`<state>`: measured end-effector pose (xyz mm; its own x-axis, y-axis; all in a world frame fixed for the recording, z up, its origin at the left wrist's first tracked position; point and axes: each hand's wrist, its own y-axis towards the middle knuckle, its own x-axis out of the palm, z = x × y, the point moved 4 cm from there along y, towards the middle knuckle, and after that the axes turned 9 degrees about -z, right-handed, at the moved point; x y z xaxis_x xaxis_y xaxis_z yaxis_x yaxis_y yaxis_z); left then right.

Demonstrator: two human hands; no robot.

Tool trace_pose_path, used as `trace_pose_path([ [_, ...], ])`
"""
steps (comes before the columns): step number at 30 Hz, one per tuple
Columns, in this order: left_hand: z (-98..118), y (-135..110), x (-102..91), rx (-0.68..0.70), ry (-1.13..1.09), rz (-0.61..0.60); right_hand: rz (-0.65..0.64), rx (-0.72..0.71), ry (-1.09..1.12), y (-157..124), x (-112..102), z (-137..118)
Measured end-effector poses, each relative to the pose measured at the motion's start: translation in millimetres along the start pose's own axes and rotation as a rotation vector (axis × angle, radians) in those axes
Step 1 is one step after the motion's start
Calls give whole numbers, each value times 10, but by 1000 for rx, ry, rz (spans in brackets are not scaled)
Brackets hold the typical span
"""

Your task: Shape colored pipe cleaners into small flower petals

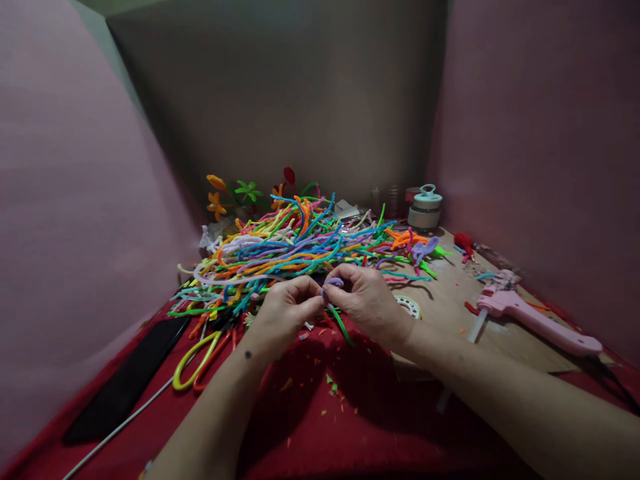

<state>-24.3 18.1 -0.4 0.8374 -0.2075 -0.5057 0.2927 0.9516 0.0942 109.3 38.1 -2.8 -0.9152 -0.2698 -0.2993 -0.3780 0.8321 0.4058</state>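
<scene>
Purple pipe cleaner [334, 283] sits pinched between both hands above the red cloth [320, 413], in front of the pipe-cleaner pile [300, 247]. Left hand [285, 310] and right hand [367, 300] both closed on it, fingertips nearly meeting. Pink glue gun [535, 319] lies right.

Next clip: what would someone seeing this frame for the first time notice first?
The tangled heap of bright pipe cleaners at the middle of the table draws the eye first. Just in front of it, the left hand and right hand meet, pinching a small purple piece over the red cloth. To the right, a pink glue gun lies on a wooden board.
</scene>
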Motion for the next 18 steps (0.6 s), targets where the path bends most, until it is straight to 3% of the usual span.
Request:
trace_pose_path([
  [3, 135, -67, 51, 281, 573, 202, 27, 141, 202, 17, 23, 102],
  [5, 177, -103, 144, 388, 892, 264, 15, 250, 445, 26, 68, 201],
  [8, 193, -107, 199, 402, 1048, 273, -4, 352, 679, 39, 115, 296],
  [11, 184, -73, 52, 320, 659, 228, -56, 372, 715, 63, 108, 303],
  [15, 20, 9, -176, 54, -161, 24, -180, 297, 698, 95, 85, 252],
  [18, -130, 33, -178, -152, -469, -160, -268, 239, 685, 98, 86, 218],
])
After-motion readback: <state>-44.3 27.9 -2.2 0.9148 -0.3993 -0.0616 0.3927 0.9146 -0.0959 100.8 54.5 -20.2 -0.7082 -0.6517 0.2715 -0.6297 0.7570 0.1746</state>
